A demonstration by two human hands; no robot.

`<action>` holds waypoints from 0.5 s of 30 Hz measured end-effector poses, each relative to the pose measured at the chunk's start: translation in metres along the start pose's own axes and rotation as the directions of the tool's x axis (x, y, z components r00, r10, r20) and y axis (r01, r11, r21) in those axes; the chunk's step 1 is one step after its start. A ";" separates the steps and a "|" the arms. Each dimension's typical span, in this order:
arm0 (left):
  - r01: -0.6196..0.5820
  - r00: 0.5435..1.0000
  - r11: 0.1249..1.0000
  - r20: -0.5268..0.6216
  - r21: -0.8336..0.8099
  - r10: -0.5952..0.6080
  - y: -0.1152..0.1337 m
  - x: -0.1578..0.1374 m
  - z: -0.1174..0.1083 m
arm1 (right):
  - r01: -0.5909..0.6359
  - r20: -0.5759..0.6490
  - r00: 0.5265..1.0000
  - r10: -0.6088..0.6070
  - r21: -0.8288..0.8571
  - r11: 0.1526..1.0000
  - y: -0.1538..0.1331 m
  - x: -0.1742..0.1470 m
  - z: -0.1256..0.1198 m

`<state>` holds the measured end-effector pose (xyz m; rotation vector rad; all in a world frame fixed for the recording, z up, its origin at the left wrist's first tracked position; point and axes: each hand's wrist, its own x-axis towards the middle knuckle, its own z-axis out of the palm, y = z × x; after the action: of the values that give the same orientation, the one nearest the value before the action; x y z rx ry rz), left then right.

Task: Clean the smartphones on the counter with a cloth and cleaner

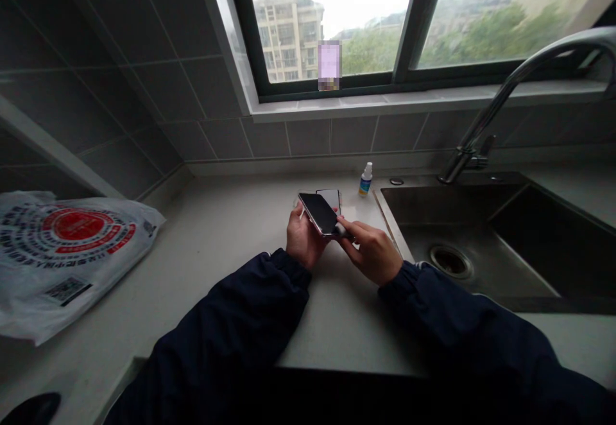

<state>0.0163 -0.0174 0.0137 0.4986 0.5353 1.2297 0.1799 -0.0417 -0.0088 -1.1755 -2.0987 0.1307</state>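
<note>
A smartphone (319, 213) with a dark screen is held above the counter, tilted toward me. My left hand (305, 240) wraps round its left side and underside. At the phone's lower right corner, my right hand (373, 248) is closed with thumb and fingers on the edge. Behind the phone, a flat thin rectangular item (335, 195) with a dark border lies on the counter, partly hidden. A small white-capped spray bottle (366, 180) with a blue and yellow label stands upright beyond my right hand.
To the right is a steel sink (385, 210) with a chrome faucet (500, 94) arching over it. A white printed plastic bag (29, 284) lies on the counter (216, 219) at left. A window (370, 20) rises behind the tiled wall.
</note>
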 end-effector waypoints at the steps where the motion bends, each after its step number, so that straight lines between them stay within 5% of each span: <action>1: -0.002 1.000 1.000 0.002 -0.005 0.002 -0.001 0.000 -0.001 | -0.012 -0.014 1.000 0.012 0.009 1.000 0.000 0.001 0.000; 8: -0.100 0.995 0.985 -0.005 0.143 0.102 -0.008 0.003 -0.010 | -0.186 -0.171 0.951 0.258 0.352 0.917 -0.001 0.005 -0.005; 10: -0.115 0.992 0.974 -0.022 0.194 0.122 -0.010 0.006 -0.013 | -0.269 -0.139 0.910 0.391 0.519 0.812 -0.001 0.008 -0.008; 15: -0.103 0.995 0.961 0.022 0.256 0.100 -0.015 0.011 -0.020 | -0.371 0.071 0.797 0.600 0.841 0.394 0.003 0.015 -0.007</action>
<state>0.0176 -0.0089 -0.0122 0.7586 0.6732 1.2614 0.1815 -0.0301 0.0038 -1.0578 -1.0924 1.0919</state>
